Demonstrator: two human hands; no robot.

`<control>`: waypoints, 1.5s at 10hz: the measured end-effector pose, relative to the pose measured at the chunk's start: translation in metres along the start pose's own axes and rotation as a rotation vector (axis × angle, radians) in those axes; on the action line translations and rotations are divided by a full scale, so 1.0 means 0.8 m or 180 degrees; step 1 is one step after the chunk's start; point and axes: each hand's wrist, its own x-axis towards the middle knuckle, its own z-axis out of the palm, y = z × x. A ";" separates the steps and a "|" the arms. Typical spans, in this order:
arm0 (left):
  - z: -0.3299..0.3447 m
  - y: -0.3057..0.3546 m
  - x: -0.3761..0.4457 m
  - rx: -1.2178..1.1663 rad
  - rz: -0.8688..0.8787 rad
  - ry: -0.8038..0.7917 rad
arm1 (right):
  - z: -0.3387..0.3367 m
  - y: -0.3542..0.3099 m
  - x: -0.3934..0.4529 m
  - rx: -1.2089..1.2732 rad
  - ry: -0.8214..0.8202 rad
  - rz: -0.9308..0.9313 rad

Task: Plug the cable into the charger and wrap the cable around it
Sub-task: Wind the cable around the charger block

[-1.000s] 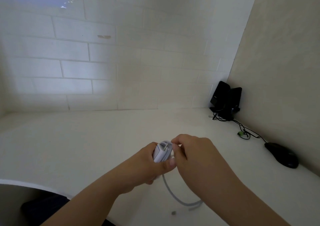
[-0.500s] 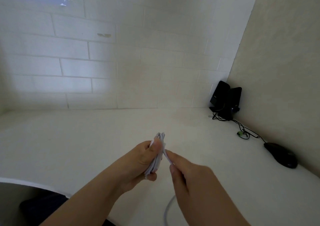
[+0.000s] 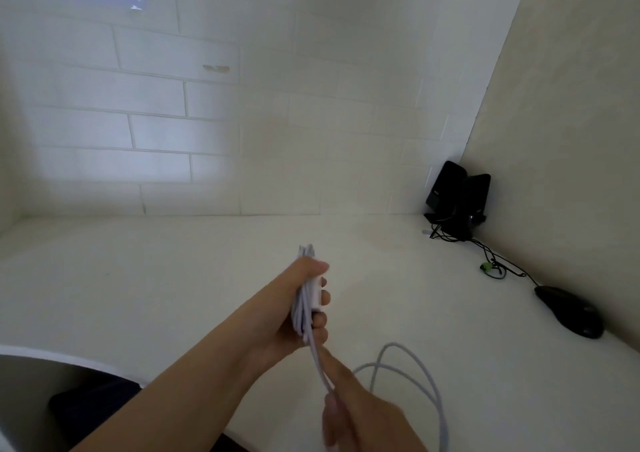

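Observation:
My left hand (image 3: 294, 316) grips the white charger (image 3: 311, 292) above the white desk, with several turns of white cable lying along its side. The charger stands nearly on end, its top poking out above my thumb. From its lower end the cable (image 3: 320, 365) runs taut down to my right hand (image 3: 360, 417), which pinches it between thumb and fingers near the bottom of the view. The loose rest of the cable loops on the desk to the right of my right hand. The plug end is hidden.
The white desk (image 3: 173, 278) ends at a tiled wall behind and a beige wall on the right. Black speakers (image 3: 457, 198) stand in the far right corner, with thin black wires and a green connector (image 3: 486, 267). A black mouse (image 3: 571, 314) lies by the right wall.
My right hand has come away from the charger and dropped toward me, pulling the cable straight down. My left hand turned the charger upright. A loose loop of cable now shows on the desk.

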 end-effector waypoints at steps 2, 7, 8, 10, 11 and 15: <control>-0.003 0.007 -0.005 0.0006 -0.0139 -0.0209 | -0.154 -0.173 0.032 0.0545 -0.0073 -0.0546; 0.002 -0.010 -0.027 0.0338 -0.0710 -0.0735 | -0.198 -0.192 0.079 -0.1691 0.0240 -0.0923; 0.003 -0.008 -0.029 0.0979 -0.0503 -0.0913 | -0.210 -0.195 0.087 -0.2160 0.0344 -0.1090; -0.014 -0.010 -0.023 0.2000 -0.0015 -0.0573 | -0.260 -0.193 0.092 -0.2297 0.0249 -0.0735; -0.015 -0.019 -0.012 0.2591 0.0209 -0.0166 | -0.261 -0.205 0.084 -0.1192 0.0579 -0.0509; -0.008 -0.013 -0.007 0.2030 0.0213 -0.0153 | -0.197 -0.249 0.037 -0.0678 0.1309 -0.0940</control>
